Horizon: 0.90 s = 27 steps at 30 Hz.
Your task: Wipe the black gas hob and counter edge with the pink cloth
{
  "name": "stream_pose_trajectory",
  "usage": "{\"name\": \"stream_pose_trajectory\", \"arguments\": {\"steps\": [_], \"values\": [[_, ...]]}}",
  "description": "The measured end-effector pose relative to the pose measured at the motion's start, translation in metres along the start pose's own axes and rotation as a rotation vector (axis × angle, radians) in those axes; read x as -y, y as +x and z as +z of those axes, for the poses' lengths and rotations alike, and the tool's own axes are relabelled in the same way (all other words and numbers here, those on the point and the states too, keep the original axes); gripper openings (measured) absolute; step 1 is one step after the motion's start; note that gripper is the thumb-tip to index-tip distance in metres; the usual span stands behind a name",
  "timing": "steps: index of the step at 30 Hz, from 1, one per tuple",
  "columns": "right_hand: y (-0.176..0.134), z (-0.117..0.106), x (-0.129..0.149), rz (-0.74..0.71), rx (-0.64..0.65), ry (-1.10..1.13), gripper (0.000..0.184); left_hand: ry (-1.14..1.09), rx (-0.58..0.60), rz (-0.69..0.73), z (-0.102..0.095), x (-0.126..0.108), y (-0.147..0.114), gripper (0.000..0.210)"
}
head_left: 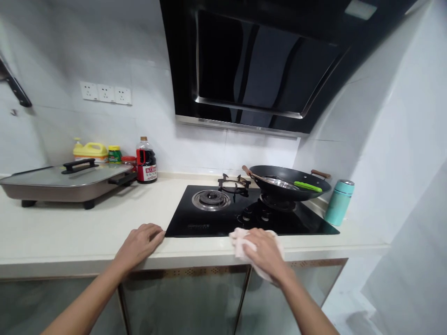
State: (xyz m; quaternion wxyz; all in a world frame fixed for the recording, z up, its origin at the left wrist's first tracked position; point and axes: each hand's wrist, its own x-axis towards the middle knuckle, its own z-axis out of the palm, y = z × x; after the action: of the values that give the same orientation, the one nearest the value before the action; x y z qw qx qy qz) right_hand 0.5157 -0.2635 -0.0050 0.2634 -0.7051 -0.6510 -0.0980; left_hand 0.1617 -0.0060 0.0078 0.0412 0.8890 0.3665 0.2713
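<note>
My right hand (262, 250) is closed over a pale pinkish-white cloth (239, 241), pressing it on the front edge of the black glass gas stove (223, 227). Part of the cloth hangs over the counter's front edge. My left hand (141, 242) rests on the white countertop (87, 232) by the stove's front left corner, holding nothing, thumb apart from the slightly bent fingers. The left burner (211, 199) is bare, and its black pan support (233, 184) sits behind it. A black wok (279, 186) stands over the right burner, with a green-handled utensil (307, 187) and a metal lid-like piece inside.
A teal bottle (340, 203) stands right of the stove. To the left is a lidded electric pan (66, 186). Against the wall are a dark sauce bottle (145, 163), a yellow jug (91, 151) and small jars. A black range hood (258, 70) overhangs the stove.
</note>
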Motion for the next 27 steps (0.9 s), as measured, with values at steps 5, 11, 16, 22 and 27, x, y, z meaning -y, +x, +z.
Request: {"name": "stream_pose_trajectory", "arguments": {"steps": [5,11,16,22,27], "values": [[-0.051,-0.04,-0.132,0.372,-0.159,-0.177,0.042,0.015,-0.018,-0.002,-0.003,-0.009,-0.002,0.044],[-0.075,-0.068,-0.221,0.831,-0.351,-0.25,0.053,0.044,-0.02,0.0,0.0,-0.007,-0.002,0.045],[-0.074,-0.038,-0.211,0.884,-0.878,-0.259,0.048,0.078,-0.026,0.014,0.002,-0.008,-0.001,0.046],[-0.065,0.045,-0.141,0.875,-1.101,-0.23,0.062,0.115,-0.009,0.012,-0.002,-0.018,-0.001,0.047],[-0.05,0.13,-0.032,0.667,-0.748,-0.085,0.064,0.1,-0.026,0.017,-0.002,-0.019,-0.004,0.045]]}}
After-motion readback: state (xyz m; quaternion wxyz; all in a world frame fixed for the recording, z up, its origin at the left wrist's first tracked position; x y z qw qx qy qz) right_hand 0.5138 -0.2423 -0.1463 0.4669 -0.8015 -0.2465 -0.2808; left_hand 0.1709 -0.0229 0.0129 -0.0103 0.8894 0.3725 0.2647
